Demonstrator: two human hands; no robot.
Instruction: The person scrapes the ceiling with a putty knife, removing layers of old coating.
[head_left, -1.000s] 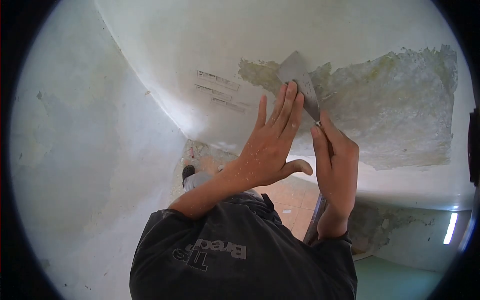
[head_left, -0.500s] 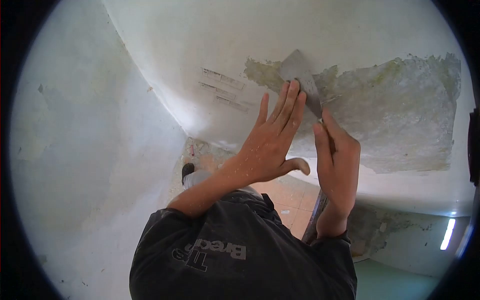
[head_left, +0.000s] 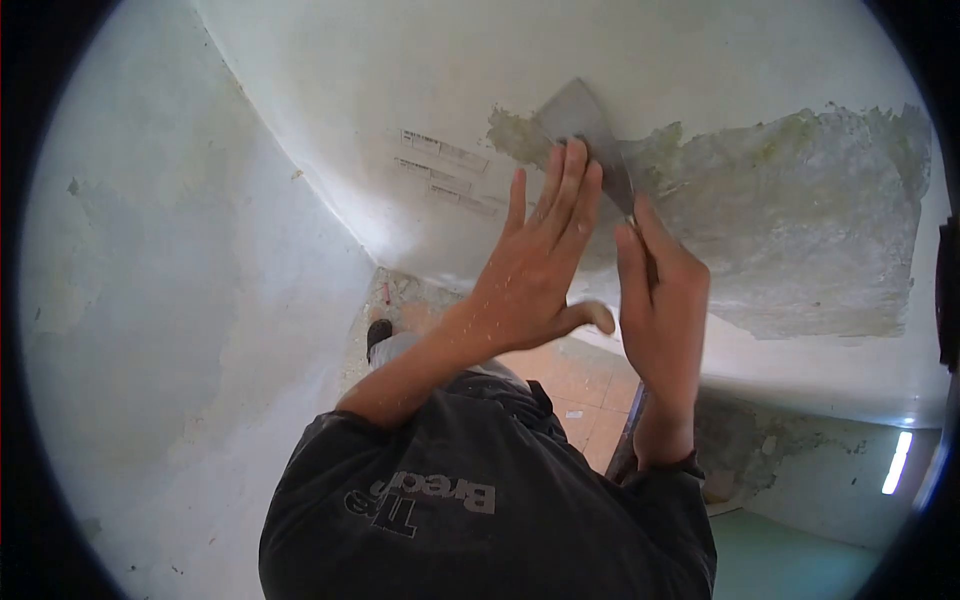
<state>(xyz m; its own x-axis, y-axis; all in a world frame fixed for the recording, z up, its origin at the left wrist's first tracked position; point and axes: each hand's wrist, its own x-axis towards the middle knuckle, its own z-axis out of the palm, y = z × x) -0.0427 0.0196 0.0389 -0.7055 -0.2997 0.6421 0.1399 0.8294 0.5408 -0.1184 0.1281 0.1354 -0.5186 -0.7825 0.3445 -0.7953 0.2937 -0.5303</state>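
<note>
My right hand [head_left: 665, 300] is closed round the handle of a putty knife [head_left: 588, 120], whose wide metal blade lies against the wall [head_left: 740, 60]. My left hand [head_left: 540, 270] is open, its fingers stretched out and several fingertips on the lower part of the blade. Its thumb points off to the side. White specks dot the back of this hand. Beneath and beside the blade is a bare grey patch [head_left: 790, 230] with ragged edges, where the white coat is gone. The handle is mostly hidden in my right hand.
A second wall [head_left: 160, 280] meets this one at a corner on the left. Printed labels or markings [head_left: 440, 150] show on the wall left of the blade. Below are floor tiles [head_left: 575, 385] with debris near the corner. A bright narrow opening [head_left: 897, 463] shows at lower right.
The putty knife and both hands have moved a little up and to the left along the wall. My right hand keeps its hold and my left fingertips stay on the blade.
</note>
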